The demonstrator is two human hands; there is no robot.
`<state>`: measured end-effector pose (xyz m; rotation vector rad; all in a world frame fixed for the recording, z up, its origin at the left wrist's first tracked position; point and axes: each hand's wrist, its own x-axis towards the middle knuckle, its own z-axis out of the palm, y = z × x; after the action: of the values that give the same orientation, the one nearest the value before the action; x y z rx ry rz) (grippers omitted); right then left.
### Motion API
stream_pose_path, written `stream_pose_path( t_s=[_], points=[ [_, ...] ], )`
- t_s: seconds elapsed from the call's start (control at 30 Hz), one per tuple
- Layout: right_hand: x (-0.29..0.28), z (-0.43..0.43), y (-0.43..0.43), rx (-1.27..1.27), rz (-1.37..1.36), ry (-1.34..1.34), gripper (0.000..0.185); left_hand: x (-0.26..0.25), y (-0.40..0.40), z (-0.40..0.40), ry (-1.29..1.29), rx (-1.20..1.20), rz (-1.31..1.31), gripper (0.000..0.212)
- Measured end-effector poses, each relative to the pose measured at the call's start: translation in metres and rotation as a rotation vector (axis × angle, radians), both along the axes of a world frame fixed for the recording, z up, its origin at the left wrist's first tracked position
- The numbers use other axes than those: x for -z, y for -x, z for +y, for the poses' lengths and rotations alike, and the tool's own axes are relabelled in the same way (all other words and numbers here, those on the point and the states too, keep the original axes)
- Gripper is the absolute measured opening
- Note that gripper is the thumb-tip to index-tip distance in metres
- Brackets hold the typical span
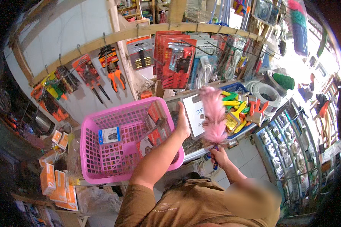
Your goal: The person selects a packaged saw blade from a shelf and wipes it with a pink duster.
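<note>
My left hand (183,124) grips the near left edge of a flat, clear-edged pack with a white face (194,120) that bears handwriting. In my right hand (220,157) is the dark blue handle of a pink feather duster (214,113). The duster's fluffy head points away from me and covers the right part of the white pack; whether it touches the pack I cannot tell. To the left of my left forearm stands a pink plastic basket (83,153), holding a blue-and-white packet (109,135) and several red-and-grey packs (156,113).
Paintbrushes (236,113) with yellow, green and red handles fill a blue basket at the right, beside coiled hose (262,92). Carded tools (177,62) and orange-handled pliers (116,79) hang from a wooden rail ahead. Orange-and-white boxes (58,184) stand at the lower left.
</note>
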<state>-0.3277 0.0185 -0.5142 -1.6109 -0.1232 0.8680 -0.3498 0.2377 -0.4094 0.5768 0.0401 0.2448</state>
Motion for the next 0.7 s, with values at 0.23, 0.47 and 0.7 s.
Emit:
stream_pose_path(
  t_s=[0.23,0.47,0.7],
  points=[
    [0.008,-0.003,-0.008,-0.12,-0.188,0.193,0.03,0.022,-0.011,0.008,0.028,-0.113,0.027,0.056],
    [-0.015,0.013,-0.015,-0.236,-0.043,0.078,0.016,0.012,-0.008,0.003,-0.04,-0.252,0.131,0.054],
    [-0.006,0.008,-0.018,-0.314,-0.025,0.02,0.026,0.015,-0.009,0.003,-0.154,-0.25,0.2,0.061]
  ],
)
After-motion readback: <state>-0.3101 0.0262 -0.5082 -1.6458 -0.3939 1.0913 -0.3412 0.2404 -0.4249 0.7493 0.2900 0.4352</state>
